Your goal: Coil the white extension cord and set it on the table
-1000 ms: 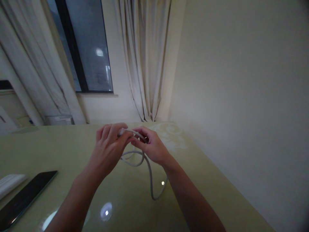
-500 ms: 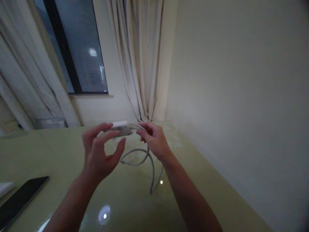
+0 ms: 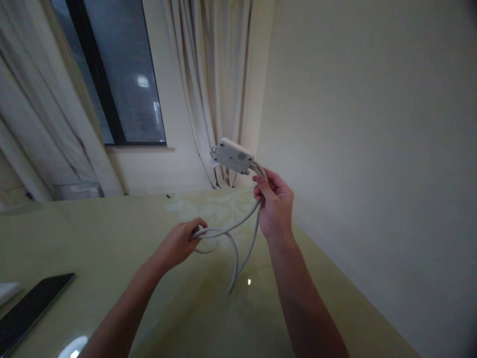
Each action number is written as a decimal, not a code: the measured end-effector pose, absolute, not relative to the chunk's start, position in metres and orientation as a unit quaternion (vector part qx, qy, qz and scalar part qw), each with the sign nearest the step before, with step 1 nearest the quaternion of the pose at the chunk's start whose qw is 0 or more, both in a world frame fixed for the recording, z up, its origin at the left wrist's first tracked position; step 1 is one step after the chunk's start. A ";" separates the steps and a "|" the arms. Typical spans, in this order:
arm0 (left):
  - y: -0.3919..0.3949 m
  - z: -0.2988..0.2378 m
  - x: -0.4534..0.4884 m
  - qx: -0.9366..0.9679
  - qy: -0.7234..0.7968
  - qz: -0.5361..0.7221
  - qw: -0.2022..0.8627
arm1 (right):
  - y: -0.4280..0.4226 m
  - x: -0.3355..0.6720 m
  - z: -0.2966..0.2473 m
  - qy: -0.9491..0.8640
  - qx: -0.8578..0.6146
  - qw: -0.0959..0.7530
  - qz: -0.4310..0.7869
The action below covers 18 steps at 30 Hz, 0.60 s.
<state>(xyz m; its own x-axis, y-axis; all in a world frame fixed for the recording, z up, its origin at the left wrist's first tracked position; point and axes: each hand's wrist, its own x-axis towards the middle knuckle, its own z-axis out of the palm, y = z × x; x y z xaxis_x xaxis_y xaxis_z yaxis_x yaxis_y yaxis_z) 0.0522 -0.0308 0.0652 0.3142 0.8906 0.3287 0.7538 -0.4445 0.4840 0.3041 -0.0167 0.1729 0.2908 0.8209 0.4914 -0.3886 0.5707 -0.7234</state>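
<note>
A white power strip (image 3: 234,156), its underside with corner screws and a small green label facing me, is held up in front of the curtain. My right hand (image 3: 275,201) pinches its grey-white cord just below the strip's end. Lower and to the left, my left hand (image 3: 183,240) has its fingers closed around a loop of the same cord (image 3: 238,223). Between the hands the cord hangs in loose curves, one bend dropping low over the table. The left fingertips are partly hidden behind the cord.
The glossy yellow-green table (image 3: 112,238) spreads below my hands. A black flat device (image 3: 35,308) lies at the left edge, beside a white object (image 3: 8,292). A wall (image 3: 365,149) runs along the right side; curtains (image 3: 219,74) and a window stand behind.
My left hand has left the power strip and moved down to grip the cord. My right hand has risen to the right, lifting the strip and turning its underside toward me.
</note>
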 end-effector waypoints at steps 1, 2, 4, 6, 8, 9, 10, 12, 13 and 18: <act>-0.028 0.065 0.045 0.790 0.521 0.299 0.122 | -0.016 0.311 0.174 -0.438 -0.243 0.779 0.377; -0.025 0.065 0.038 0.781 0.526 0.315 0.119 | -0.015 0.317 0.175 -0.429 -0.242 0.791 0.363; -0.019 0.065 0.023 0.765 0.532 0.347 0.104 | -0.014 0.330 0.178 -0.406 -0.235 0.812 0.346; -0.016 0.065 0.010 0.744 0.546 0.374 0.098 | -0.012 0.342 0.180 -0.374 -0.227 0.833 0.340; -0.016 0.065 -0.001 0.716 0.562 0.391 0.139 | -0.009 0.350 0.181 -0.341 -0.217 0.852 0.334; -0.016 0.066 -0.007 0.696 0.567 0.403 0.180 | -0.009 0.353 0.182 -0.326 -0.211 0.860 0.330; -0.018 0.066 -0.013 0.666 0.570 0.421 0.232 | -0.008 0.356 0.182 -0.311 -0.204 0.869 0.327; -0.020 0.064 -0.025 0.574 0.575 0.479 0.333 | -0.007 0.360 0.183 -0.286 -0.191 0.883 0.320; -0.020 0.063 -0.032 0.513 0.578 0.516 0.370 | -0.007 0.361 0.183 -0.275 -0.186 0.889 0.316; -0.017 0.048 -0.067 0.244 0.520 0.642 0.507 | -0.005 0.366 0.182 -0.250 -0.183 0.910 0.277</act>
<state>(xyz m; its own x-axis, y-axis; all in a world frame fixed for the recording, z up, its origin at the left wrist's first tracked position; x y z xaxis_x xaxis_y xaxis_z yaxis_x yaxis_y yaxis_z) -0.0675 -0.0168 0.0477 -0.3670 0.9053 -0.2139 -0.3973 0.0554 0.9160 0.3657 -0.0051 0.1819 0.7216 0.5951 0.3539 -0.4116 0.7797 -0.4719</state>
